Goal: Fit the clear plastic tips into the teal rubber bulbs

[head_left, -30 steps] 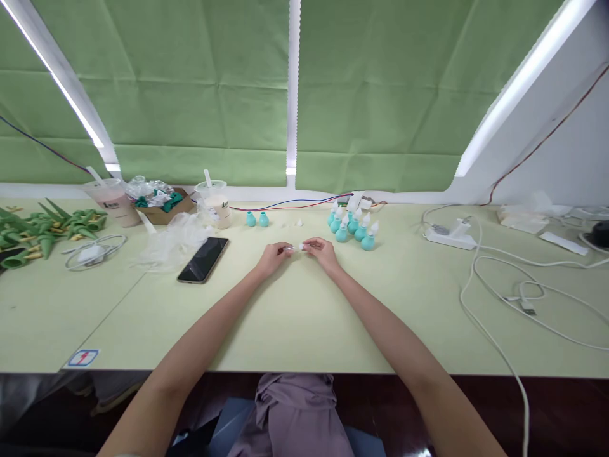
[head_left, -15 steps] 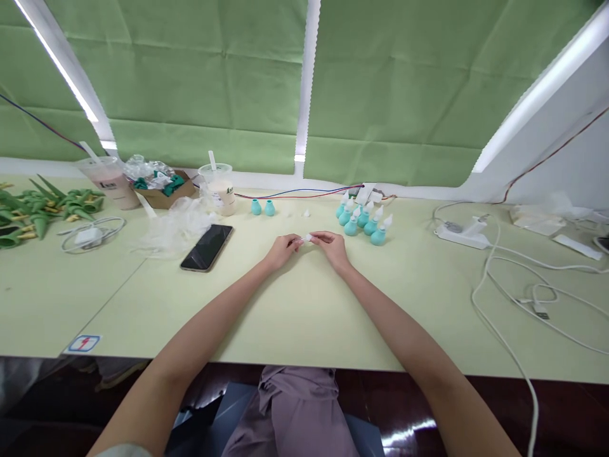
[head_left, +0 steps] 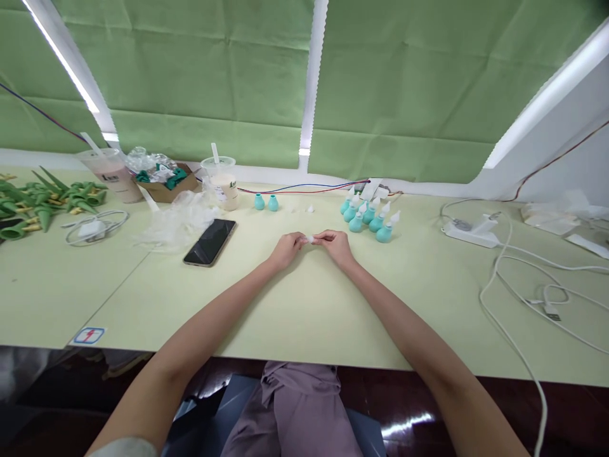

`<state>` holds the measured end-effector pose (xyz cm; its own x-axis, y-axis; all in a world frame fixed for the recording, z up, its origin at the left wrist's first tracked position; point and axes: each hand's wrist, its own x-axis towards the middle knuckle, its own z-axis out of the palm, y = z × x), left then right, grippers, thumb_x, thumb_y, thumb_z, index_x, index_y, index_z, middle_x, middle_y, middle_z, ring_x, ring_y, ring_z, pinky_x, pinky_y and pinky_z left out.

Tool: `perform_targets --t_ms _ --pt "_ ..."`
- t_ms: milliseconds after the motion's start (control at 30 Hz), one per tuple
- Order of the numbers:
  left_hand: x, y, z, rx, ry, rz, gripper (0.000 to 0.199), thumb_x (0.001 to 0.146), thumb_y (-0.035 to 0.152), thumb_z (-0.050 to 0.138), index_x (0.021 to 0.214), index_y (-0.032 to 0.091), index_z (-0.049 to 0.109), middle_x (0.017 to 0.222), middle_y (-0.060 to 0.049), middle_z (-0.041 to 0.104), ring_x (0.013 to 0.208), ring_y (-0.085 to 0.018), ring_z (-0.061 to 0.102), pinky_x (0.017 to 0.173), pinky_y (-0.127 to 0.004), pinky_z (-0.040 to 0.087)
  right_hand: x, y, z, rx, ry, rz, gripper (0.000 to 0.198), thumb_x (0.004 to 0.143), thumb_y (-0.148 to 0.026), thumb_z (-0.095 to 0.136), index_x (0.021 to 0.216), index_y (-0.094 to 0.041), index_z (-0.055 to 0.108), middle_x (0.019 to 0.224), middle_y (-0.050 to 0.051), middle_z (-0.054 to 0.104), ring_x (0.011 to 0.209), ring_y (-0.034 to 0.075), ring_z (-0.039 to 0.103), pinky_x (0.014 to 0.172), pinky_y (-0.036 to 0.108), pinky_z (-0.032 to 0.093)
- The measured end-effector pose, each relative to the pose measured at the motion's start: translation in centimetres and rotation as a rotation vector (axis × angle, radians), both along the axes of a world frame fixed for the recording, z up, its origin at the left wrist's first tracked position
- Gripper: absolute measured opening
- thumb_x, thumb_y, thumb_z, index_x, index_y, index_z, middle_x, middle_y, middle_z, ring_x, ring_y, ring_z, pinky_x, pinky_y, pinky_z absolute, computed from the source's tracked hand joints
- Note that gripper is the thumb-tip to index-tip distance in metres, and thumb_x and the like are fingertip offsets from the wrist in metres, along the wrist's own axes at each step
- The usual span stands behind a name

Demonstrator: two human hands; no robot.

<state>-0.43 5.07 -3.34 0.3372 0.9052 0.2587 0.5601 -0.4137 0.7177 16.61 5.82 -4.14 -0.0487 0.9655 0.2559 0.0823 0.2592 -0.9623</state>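
My left hand [head_left: 287, 249] and my right hand [head_left: 337, 246] meet above the middle of the table, fingertips pinched on a small white plastic piece [head_left: 311, 239]. Most of that piece is hidden by the fingers. Beyond the hands, a small white tip [head_left: 311, 208] lies on the table, with faint clear bits beside it. Two teal bulbs [head_left: 266, 202] with open necks stand to the back left. To the right of my right hand, several teal bulbs with white pointed nozzles [head_left: 384, 232] stand upright in a cluster.
A black phone [head_left: 210, 242] lies left, beside a crumpled plastic bag [head_left: 178, 219]. Behind are drink cups [head_left: 223, 181] and a cardboard box [head_left: 166, 190]. Green plant-like pieces [head_left: 47, 200] lie far left. A power strip [head_left: 471, 233] and white cables [head_left: 497, 285] spread across the right.
The view has shifted slightly, so the table things sit a little further right and higher. Both hands still pinch the white plastic piece, its visible part slightly turned.
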Motion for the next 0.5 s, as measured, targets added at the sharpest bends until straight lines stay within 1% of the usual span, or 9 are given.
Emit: perform_targets --t_ms 100,200,300,400,500 --pt "0.14 -0.07 -0.23 0.033 0.075 0.001 0.028 0.086 0.030 0.039 0.086 0.015 0.063 0.074 -0.005 0.061 0.067 -0.016 0.051 0.066 -0.028 0.038 0.07 -0.11 0.07 0.038 -0.056 -0.006 0.017 0.055 -0.033 0.074 0.062 -0.019 0.069 0.068 0.004 0.070 0.067 0.020 0.065 0.069 0.035 0.052" --pt "0.24 -0.05 -0.49 0.046 0.143 0.001 0.027 0.086 0.028 0.040 0.086 0.016 0.063 0.083 -0.008 0.065 0.076 -0.019 0.055 0.071 -0.029 0.040 0.18 -0.13 -0.05 0.103 -0.169 -0.004 0.011 0.058 -0.031 0.071 0.059 -0.020 0.068 0.067 0.003 0.069 0.065 0.019 0.063 0.066 0.033 0.051" --pt "0.31 -0.10 -0.63 0.048 0.148 0.004 0.028 0.087 0.029 0.039 0.086 0.016 0.063 0.084 -0.008 0.065 0.078 -0.020 0.056 0.074 -0.030 0.040 0.26 -0.04 -0.28 0.150 -0.212 -0.011 0.009 0.063 -0.029 0.067 0.061 -0.021 0.069 0.069 0.002 0.069 0.065 0.018 0.063 0.066 0.032 0.050" --pt "0.34 -0.12 -0.58 0.045 0.132 0.010 0.029 0.087 0.030 0.038 0.087 0.016 0.063 0.083 -0.008 0.065 0.076 -0.019 0.056 0.072 -0.030 0.040 0.28 0.03 -0.37 0.131 -0.183 -0.005 0.009 0.062 -0.029 0.068 0.062 -0.020 0.069 0.070 0.002 0.069 0.067 0.018 0.064 0.068 0.033 0.051" --pt "0.32 0.05 -0.39 0.025 0.108 -0.002 0.032 0.087 0.034 0.037 0.085 0.016 0.062 0.075 -0.005 0.062 0.070 -0.017 0.053 0.067 -0.028 0.039 0.22 -0.07 -0.15 0.076 -0.114 0.028 0.012 0.061 -0.030 0.070 0.065 -0.019 0.068 0.069 0.003 0.069 0.067 0.019 0.064 0.071 0.035 0.051"
